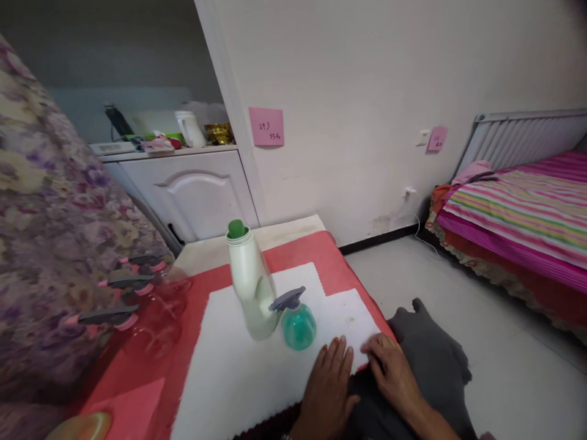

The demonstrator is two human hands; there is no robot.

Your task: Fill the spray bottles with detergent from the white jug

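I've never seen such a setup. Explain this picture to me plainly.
There's no machine here: a person works barehanded, seen by one camera worn on the head, looking forward and down. The left hand lies flat on white sheeting, seemingly holding nothing. The right hand rests curled near the sheeting's edge; whether it pinches anything is unclear. On the sheeting stand a pale green jug and a teal spray bottle. Farther left, on a red cover, are pink spray bottles.

You have a white cloth with zigzag edges spread flat at the lower centre of the frame, faintly stained toward its right. On it, your round, translucent teal spray bottle stands upright, its grey trigger head pointing left.
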